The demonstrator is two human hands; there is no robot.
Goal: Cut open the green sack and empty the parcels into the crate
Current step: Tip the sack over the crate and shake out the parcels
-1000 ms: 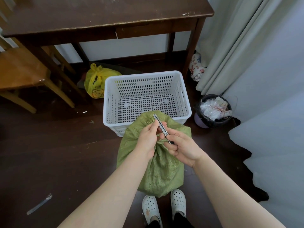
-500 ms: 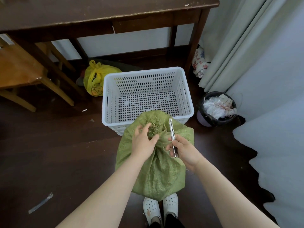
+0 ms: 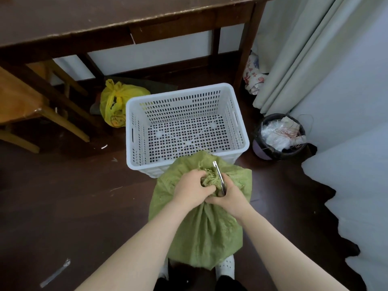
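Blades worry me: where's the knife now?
In the head view the knife is in the right hand, at the neck of the green sack, by the crate.

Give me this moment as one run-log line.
phase: opening green sack | left hand: grips its bunched neck | right hand: holds cutter against neck | crate: empty
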